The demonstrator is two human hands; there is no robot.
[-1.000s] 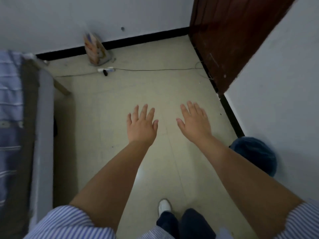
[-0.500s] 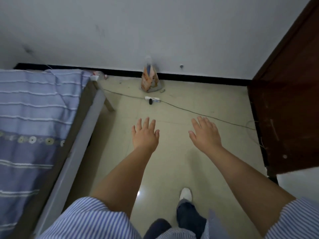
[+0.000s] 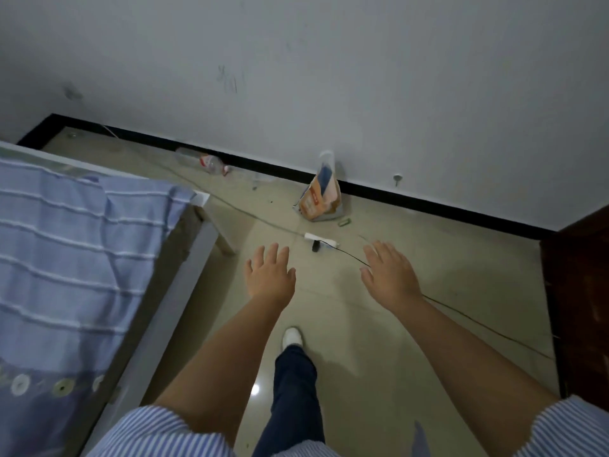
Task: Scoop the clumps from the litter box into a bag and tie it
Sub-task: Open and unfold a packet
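My left hand (image 3: 271, 275) and my right hand (image 3: 389, 275) are stretched out in front of me over the floor, palms down, fingers straight and spread, holding nothing. An orange and white printed bag (image 3: 319, 196) stands upright against the far wall's black skirting, well beyond both hands. No litter box, scoop or waste bag is in view.
A bed (image 3: 75, 275) with a blue striped cover fills the left side. A white power strip (image 3: 319, 239) and its black cable (image 3: 478, 324) cross the floor by my hands. A crushed plastic bottle (image 3: 212, 163) lies by the wall. A dark wooden door (image 3: 580, 308) stands at right.
The view has swung left: the bed now fills the left side, the door has slid to the right edge and the orange bag looks nearer. Both hands stay open and empty.
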